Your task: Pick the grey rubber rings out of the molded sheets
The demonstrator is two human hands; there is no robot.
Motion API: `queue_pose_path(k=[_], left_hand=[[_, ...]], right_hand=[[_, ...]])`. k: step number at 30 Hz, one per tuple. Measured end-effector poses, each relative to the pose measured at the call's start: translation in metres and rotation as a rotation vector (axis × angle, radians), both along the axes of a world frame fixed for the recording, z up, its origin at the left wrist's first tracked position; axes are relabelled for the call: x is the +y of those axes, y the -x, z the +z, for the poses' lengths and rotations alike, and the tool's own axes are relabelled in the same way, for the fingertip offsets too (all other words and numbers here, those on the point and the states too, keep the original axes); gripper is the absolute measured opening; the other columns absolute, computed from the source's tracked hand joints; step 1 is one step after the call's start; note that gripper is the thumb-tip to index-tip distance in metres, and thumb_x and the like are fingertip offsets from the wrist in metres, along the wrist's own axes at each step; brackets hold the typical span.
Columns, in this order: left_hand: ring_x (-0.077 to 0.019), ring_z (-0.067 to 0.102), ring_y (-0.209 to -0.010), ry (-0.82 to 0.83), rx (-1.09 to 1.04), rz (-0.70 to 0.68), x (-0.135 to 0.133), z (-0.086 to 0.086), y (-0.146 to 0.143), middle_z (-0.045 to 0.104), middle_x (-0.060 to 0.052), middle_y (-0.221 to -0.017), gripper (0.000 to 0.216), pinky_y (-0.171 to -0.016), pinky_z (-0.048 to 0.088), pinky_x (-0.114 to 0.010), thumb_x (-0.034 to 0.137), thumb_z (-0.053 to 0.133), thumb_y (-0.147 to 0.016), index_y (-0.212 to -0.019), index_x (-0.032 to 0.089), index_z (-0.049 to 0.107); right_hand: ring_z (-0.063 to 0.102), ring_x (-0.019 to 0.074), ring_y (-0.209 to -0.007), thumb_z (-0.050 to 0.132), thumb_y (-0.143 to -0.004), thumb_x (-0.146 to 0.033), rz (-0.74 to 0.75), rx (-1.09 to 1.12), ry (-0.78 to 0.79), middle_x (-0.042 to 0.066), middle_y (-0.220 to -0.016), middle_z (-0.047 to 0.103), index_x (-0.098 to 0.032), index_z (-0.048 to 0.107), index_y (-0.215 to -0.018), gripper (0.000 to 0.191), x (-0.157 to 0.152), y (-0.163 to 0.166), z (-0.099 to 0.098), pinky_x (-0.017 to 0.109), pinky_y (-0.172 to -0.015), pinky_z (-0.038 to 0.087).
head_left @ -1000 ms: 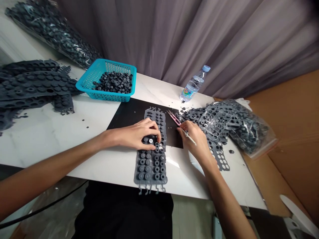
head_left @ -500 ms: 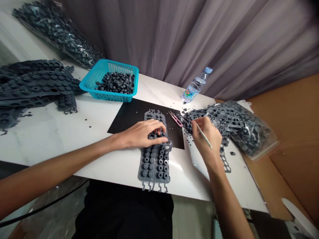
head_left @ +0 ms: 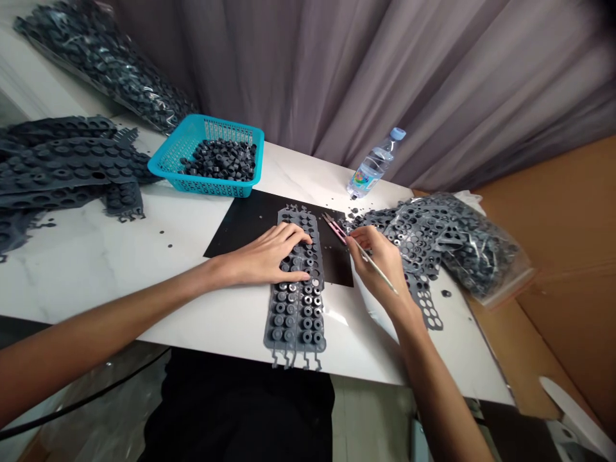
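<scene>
A grey moulded rubber sheet (head_left: 298, 314) with rows of round plugs lies lengthwise on the table, its far part over a black mat (head_left: 240, 221). My left hand (head_left: 269, 256) rests on the sheet's middle from the left, fingers stretched and thumb apart, holding nothing. Just right of the sheet, my right hand (head_left: 378, 260) is closed around a thin pale stick (head_left: 380, 273), which slants back across the hand. Pink-handled thread snips (head_left: 335, 229) lie on the mat, close to the right fingertips. Several open holes show along the sheet's right edge.
A turquoise basket (head_left: 158, 168) holds small black rubber pieces. Moulded sheets (head_left: 62, 163) and a full plastic bag (head_left: 106, 64) lie at left. At right are punched-out sheet scraps (head_left: 414, 237), another bag (head_left: 486, 256) and a water bottle (head_left: 373, 167). A grey curtain hangs behind.
My right hand has moved left with the stick, closer to the sheet and snips. The raised flap at the sheet's right edge now lies flat. My left fingers have straightened somewhat.
</scene>
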State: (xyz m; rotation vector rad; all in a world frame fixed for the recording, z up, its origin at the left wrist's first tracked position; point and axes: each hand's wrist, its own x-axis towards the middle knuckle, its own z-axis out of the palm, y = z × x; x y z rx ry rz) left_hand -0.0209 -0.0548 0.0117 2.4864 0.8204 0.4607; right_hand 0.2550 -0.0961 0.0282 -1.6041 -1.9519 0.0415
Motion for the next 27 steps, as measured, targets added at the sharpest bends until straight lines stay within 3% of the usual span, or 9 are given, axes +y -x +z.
queue_pose_path(k=[4, 9, 14, 19, 27], left_hand=[[-0.0323, 0.046, -0.135, 0.015, -0.007, -0.015, 0.0, -0.002, 0.0, 0.048, -0.012, -0.146, 0.07, -0.117, 0.035, -0.049, 0.066, 0.061, -0.095, -0.147, 0.024, 0.041], [-0.0312, 0.044, -0.139, 0.025, -0.017, -0.055, 0.001, -0.004, -0.001, 0.047, -0.012, -0.149, 0.069, -0.118, 0.035, -0.046, 0.063, 0.062, -0.096, -0.148, 0.025, 0.038], [-0.0296, 0.046, -0.137, 0.016, 0.015, -0.083, -0.009, -0.001, -0.003, 0.048, -0.014, -0.148, 0.057, -0.118, 0.037, -0.045, 0.055, 0.053, -0.104, -0.146, 0.021, 0.037], [-0.03, 0.045, -0.14, -0.05, 0.046, -0.069, -0.02, 0.003, -0.005, 0.048, -0.016, -0.148, 0.051, -0.119, 0.036, -0.044, 0.051, 0.045, -0.108, -0.146, 0.018, 0.037], [-0.0259, 0.055, -0.118, -0.024, 0.026, -0.013, -0.016, 0.008, -0.008, 0.059, -0.009, -0.124, 0.033, -0.109, 0.043, -0.044, 0.048, 0.042, -0.11, -0.124, 0.019, 0.05]], right_hand=[[0.067, 0.0235, -0.087, 0.055, -0.105, -0.044, 0.163, 0.081, 0.087, 0.006, -0.099, 0.072, -0.026, 0.063, -0.107, 0.02, -0.004, 0.009, 0.005, 0.037, -0.084, 0.053], [0.066, 0.021, -0.084, 0.062, -0.103, -0.044, 0.328, 0.128, 0.273, 0.003, -0.094, 0.072, -0.025, 0.067, -0.105, 0.02, -0.009, 0.017, 0.008, 0.033, -0.079, 0.052], [0.066, 0.0191, -0.079, 0.061, -0.104, -0.044, 0.352, 0.154, 0.39, 0.002, -0.091, 0.073, -0.025, 0.069, -0.108, 0.021, -0.01, 0.019, 0.007, 0.03, -0.074, 0.05], [0.059, 0.0168, -0.066, 0.062, -0.103, -0.051, 0.331, 0.147, 0.436, -0.002, -0.074, 0.067, -0.024, 0.069, -0.108, 0.028, -0.007, 0.016, 0.008, 0.028, -0.062, 0.044], [0.059, 0.0146, -0.057, 0.061, -0.103, -0.047, 0.356, 0.141, 0.492, -0.002, -0.07, 0.066, -0.022, 0.067, -0.104, 0.025, -0.008, 0.017, 0.012, 0.027, -0.059, 0.044]])
